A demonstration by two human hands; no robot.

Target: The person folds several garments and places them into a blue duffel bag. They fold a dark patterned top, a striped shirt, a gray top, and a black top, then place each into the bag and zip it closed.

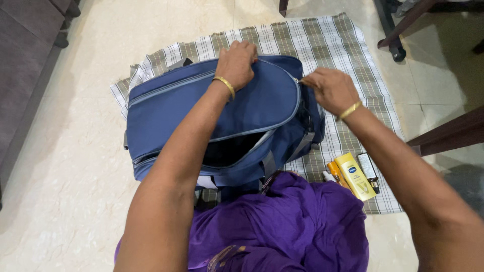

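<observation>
We are working on a blue duffel bag lying on a checked cloth on the floor. Its curved top flap is gaping at the near edge, showing a dark inside whose contents we cannot make out. Our left hand is gripping the flap's far edge, and our right hand is pinching the zipper pull. A yellow bottle is lying beside the bag.

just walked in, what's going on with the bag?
A person is working the zip of a blue bag lying on a checked cloth on the floor. The left hand grips the bag's top edge; the right hand pinches the zip pull at the corner. The flap gapes at the near side. A yellow bottle lies beside it.
</observation>
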